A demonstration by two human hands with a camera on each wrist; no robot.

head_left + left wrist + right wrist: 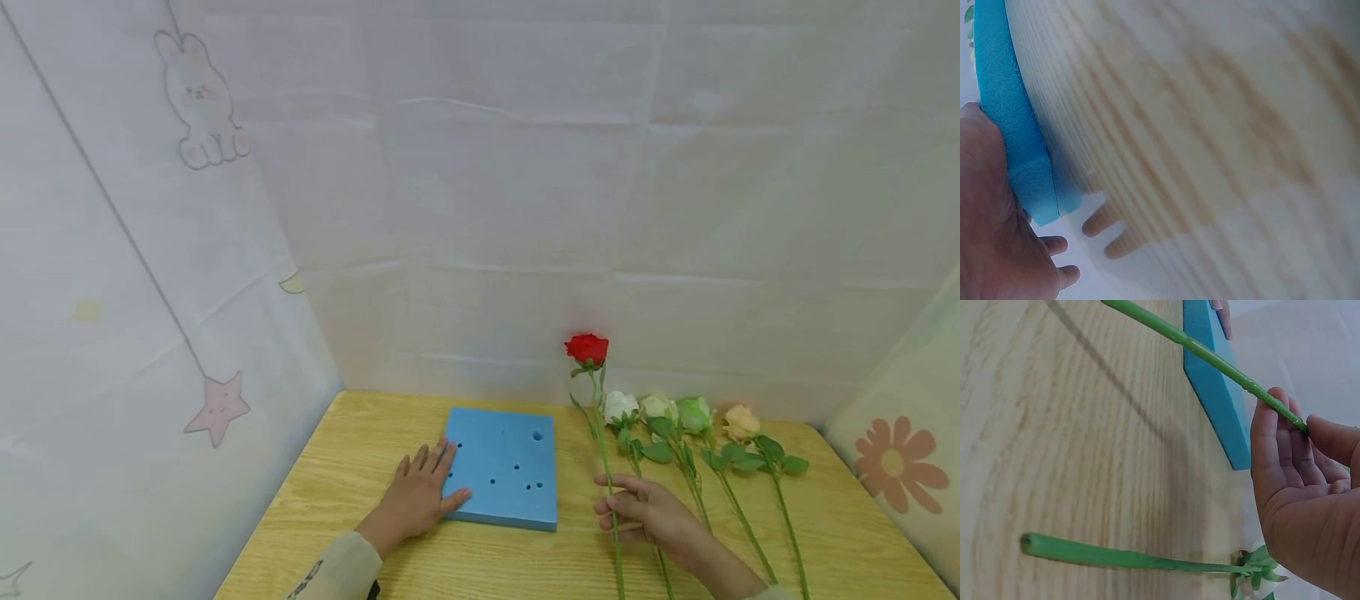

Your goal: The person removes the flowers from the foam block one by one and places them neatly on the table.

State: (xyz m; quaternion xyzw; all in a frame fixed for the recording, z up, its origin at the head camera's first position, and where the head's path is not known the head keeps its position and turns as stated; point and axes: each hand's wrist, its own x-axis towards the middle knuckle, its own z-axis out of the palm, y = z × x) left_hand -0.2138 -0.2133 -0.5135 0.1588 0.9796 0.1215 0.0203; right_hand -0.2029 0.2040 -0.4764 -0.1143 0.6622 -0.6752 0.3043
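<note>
My right hand pinches the green stem of a red rose between thumb and fingers, to the right of a blue foam block. In the right wrist view the stem slants above the table, its shadow falling on the wood. The block lies flat, with several small holes in its top. My left hand rests on the block's left edge, fingers spread and thumb on the top face. From the left wrist, the block's side shows beside the hand.
Right of the red rose lie a white rose, a cream rose, a green rose and a peach rose, stems toward the front. A pale cloth hangs behind the wooden table.
</note>
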